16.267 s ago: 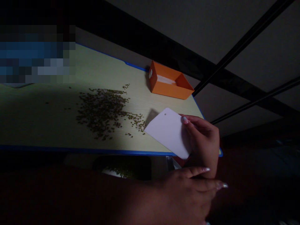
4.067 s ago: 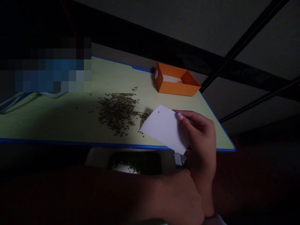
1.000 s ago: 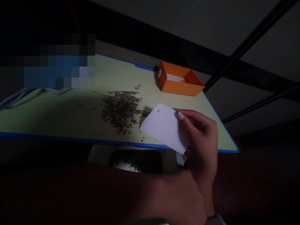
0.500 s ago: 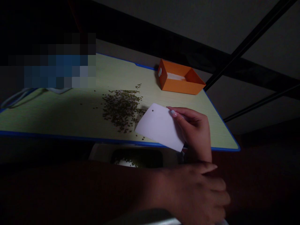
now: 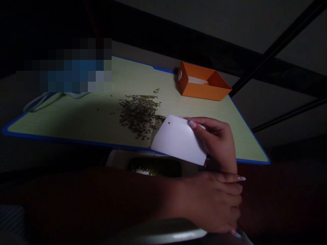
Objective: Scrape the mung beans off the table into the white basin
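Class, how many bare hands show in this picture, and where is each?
2. The right hand grips the white card by its right side; the left hand lies lower in the picture, nearer the camera. The pixelated area may hide others.

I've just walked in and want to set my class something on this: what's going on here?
Someone is working at a table with both bare hands. The right hand holds a white card, with one edge beside a heap of grains. The left hand lies across the right wrist. An orange box stands near the table's far edge. Below the near edge, a dark tray, partly hidden by the left arm, holds more grains.
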`<action>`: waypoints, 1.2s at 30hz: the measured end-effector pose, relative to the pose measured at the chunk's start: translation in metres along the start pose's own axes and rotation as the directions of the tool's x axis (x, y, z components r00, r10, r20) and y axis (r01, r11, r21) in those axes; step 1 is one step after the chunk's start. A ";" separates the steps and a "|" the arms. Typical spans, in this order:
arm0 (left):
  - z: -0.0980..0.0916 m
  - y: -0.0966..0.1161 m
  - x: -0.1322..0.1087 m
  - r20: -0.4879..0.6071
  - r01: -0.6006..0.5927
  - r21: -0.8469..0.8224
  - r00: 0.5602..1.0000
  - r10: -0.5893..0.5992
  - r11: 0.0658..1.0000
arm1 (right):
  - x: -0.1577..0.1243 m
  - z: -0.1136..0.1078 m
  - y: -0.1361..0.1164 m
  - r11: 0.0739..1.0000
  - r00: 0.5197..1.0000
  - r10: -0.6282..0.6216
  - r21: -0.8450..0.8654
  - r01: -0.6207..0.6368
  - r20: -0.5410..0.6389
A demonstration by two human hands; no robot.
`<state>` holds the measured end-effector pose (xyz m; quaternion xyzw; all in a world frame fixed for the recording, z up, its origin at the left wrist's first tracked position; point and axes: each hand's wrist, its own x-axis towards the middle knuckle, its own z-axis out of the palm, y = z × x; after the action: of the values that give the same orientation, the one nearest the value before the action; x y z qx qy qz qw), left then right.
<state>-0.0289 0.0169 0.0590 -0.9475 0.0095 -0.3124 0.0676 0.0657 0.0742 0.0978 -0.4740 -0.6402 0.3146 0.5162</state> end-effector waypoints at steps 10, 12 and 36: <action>-0.001 0.001 -0.001 0.020 -0.011 -0.001 1.000 0.011 1.000 | 0.001 0.000 0.001 1.000 0.997 -0.019 0.011 0.020 -0.073; -0.007 0.002 0.001 0.043 -0.029 -0.006 0.999 0.029 1.000 | 0.002 0.000 0.003 1.000 0.997 -0.017 0.017 0.019 -0.079; -0.140 0.046 -0.138 -0.121 0.841 0.153 0.537 -0.835 0.519 | 0.017 0.004 0.009 0.996 0.997 0.052 0.074 -0.048 -0.048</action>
<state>-0.2219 -0.0371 0.0821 -0.8186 -0.4764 -0.3207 0.0003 0.0639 0.0937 0.0949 -0.4787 -0.6030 0.3385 0.5409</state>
